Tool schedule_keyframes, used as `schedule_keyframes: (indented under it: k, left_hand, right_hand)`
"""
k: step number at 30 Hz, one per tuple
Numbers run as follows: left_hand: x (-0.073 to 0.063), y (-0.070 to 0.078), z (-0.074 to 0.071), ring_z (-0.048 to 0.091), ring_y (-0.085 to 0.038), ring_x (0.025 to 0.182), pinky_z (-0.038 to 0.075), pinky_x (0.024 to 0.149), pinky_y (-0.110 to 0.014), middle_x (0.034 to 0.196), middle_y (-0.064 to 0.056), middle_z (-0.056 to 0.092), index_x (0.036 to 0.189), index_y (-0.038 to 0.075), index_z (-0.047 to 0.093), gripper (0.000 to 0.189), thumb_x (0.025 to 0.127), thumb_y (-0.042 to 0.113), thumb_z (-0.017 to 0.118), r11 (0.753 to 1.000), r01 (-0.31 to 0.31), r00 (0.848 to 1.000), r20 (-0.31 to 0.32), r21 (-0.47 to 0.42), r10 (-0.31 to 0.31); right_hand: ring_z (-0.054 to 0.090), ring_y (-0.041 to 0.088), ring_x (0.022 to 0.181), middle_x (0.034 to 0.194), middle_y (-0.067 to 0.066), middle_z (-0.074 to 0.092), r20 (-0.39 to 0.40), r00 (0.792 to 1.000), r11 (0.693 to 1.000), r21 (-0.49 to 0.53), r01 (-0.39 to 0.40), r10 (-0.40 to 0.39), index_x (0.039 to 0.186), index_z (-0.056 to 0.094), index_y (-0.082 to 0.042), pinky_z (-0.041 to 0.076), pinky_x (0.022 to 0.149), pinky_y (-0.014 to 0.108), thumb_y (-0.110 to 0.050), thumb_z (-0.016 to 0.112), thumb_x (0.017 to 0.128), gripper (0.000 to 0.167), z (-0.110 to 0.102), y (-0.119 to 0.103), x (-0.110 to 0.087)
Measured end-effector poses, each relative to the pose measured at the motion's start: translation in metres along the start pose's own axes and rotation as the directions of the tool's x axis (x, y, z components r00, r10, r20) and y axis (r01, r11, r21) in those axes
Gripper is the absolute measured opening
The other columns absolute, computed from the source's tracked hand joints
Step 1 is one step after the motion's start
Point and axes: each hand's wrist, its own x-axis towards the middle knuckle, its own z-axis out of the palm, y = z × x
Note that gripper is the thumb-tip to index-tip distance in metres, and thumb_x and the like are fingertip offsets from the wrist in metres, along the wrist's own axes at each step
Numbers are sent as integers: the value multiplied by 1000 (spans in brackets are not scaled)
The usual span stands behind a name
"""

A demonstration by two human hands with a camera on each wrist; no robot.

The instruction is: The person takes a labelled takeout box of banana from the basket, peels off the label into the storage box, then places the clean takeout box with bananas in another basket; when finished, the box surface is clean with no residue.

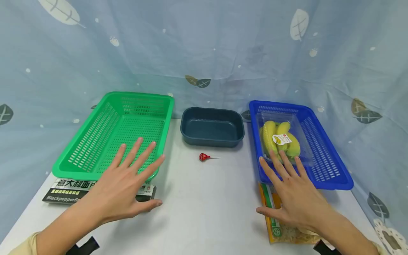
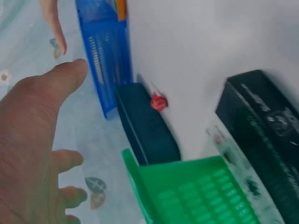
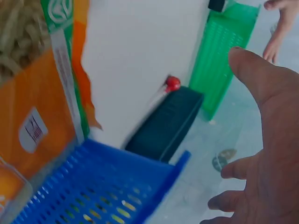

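Both splayed wide and gripping nothing, the left hand [image 1: 122, 187] hovers near the green perforated plastic basket [image 1: 140, 122] and black oblong box [image 1: 65, 193], the right hand [image 1: 294, 194] near the orange-edged packet [image 1: 287, 234] and blue plastic basket [image 1: 323, 170], whose walls fence in clear-boxed yellow bananas [image 1: 292, 144].

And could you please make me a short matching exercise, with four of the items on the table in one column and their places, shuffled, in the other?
Items
1. Red-wrapped lollipop
2. Pack of bananas
3. Black pepper pasta box
4. Orange-edged bag

Places
A. At the near end of the green basket
B. Inside the blue basket
C. At the near end of the blue basket
D. Just in front of the dark teal container

Right pairs: 1-D, 2-B, 3-A, 4-C
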Motion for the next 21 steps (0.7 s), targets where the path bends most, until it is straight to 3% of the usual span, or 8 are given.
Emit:
schedule_keyframes:
  k: [5,9,15,21]
  left_hand:
    - [17,9,-7,-4,-37,151,3,119,-58,166,-10,12,160,21,27,100,83,77,57,996,-2,996,83,-85,9]
    - [33,20,-11,-3,-33,152,13,119,-58,166,-7,14,162,23,19,95,89,72,55,975,11,991,134,-222,19]
    - [54,44,-13,21,-34,149,29,114,-57,159,-3,34,160,18,25,86,94,61,59,922,-19,993,103,-386,63]
    - [84,66,-8,43,-17,136,46,104,-44,154,2,40,159,20,29,80,95,52,63,846,-32,998,35,-532,60]
  right_hand:
    - [0,36,151,167,13,-1,-3,1000,996,89,-10,11,162,14,-13,4,118,61,-77,65,78,117,-14,9,4]
    - [10,37,151,167,11,3,-15,999,985,167,-41,44,162,17,-15,21,114,65,-70,71,79,113,-25,20,8]
    - [24,49,144,166,11,9,40,985,946,277,-171,166,163,12,-21,29,102,74,-62,74,82,110,-35,40,16]
    - [24,49,143,164,15,16,33,967,897,367,-246,252,162,12,-20,25,105,74,-52,74,87,103,-43,64,26]
